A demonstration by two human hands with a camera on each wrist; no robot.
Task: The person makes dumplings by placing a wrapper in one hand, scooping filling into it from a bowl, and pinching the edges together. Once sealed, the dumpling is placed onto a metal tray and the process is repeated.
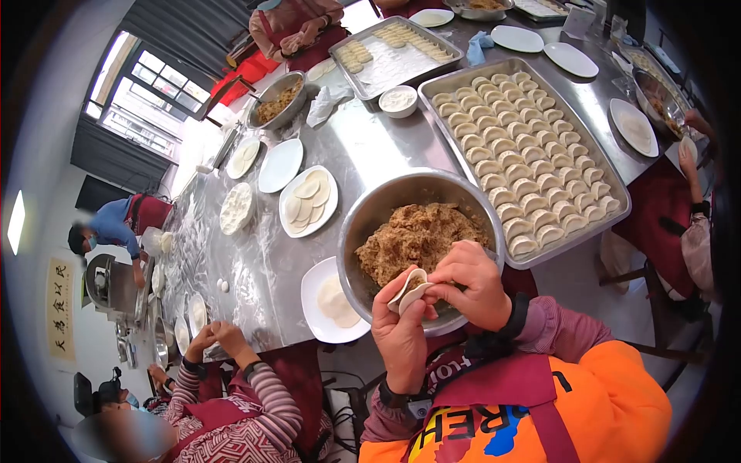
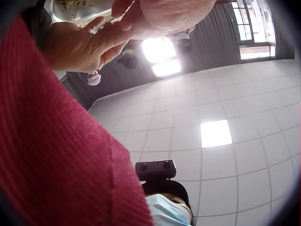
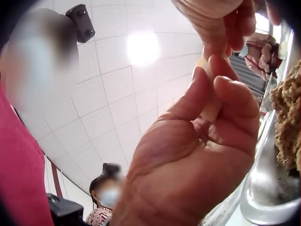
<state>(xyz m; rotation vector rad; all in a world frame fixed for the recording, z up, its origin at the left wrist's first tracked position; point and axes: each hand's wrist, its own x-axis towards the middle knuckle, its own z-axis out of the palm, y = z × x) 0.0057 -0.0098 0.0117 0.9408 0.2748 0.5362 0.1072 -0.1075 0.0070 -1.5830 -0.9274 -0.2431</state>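
Observation:
A folded dumpling [image 1: 410,292] with brown filling showing between its dough edges is held over the near rim of a steel bowl [image 1: 351,224]. My left hand [image 1: 400,339] holds it from the left, thumb against the dough. From the right, my right hand [image 1: 477,287] pinches its edge between thumb and fingers. In the right wrist view, pale dough [image 3: 212,107] shows between the thumb and fingers of my right hand [image 3: 188,146]. The left wrist view has both hands close together at the top. Brown minced filling [image 1: 417,241] is heaped in the bowl.
A large tray [image 1: 532,261] of dumplings in rows stands right of the bowl. A plate with wrappers [image 1: 332,309] lies at its left, another plate of wrappers [image 1: 309,202] behind. A flour bowl [image 1: 398,102] sits farther back. Other people work around the steel table [image 1: 270,285].

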